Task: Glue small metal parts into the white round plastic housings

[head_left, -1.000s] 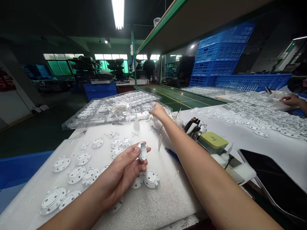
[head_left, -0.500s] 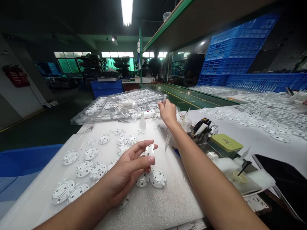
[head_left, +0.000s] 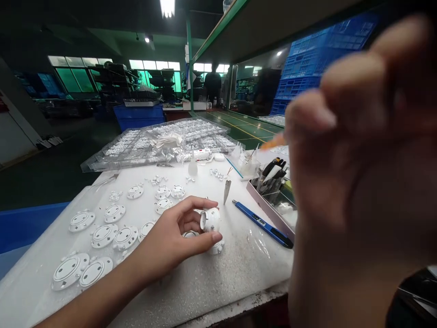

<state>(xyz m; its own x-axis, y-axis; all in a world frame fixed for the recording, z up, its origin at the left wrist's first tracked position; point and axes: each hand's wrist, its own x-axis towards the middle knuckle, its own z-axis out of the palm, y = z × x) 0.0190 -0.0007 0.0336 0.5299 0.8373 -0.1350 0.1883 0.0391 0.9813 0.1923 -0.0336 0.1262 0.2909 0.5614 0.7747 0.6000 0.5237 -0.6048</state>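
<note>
Between the thumb and fingers of my left hand (head_left: pixel 186 228) is a small white round part (head_left: pixel 210 219) with a hollow end and small holes, held above the foam mat (head_left: pixel 239 278). My right hand (head_left: pixel 344 123) is raised close to the camera, its fingers curled and blurred. A thin orange tip (head_left: pixel 272 143) sticks out beside it; what it belongs to is hidden. White discs with round holes (head_left: pixel 105 235) lie left of my left hand. To its right lie a blue pen (head_left: pixel 261 222) and a pointed metal blade (head_left: pixel 227 191).
Trays of white parts (head_left: pixel 136 143) stand at the back. A translucent pointed bottle (head_left: pixel 193 167) and small loose pieces (head_left: pixel 217 173) are on the mat. At right is a box of tools (head_left: pixel 273 182), under a shelf (head_left: pixel 218 41); a blue bin (head_left: pixel 30 225) is at left.
My right hand has come back from the far side of the mat, up and right towards the camera. My left hand has turned the white part, showing its hollow end. The view has shifted.
</note>
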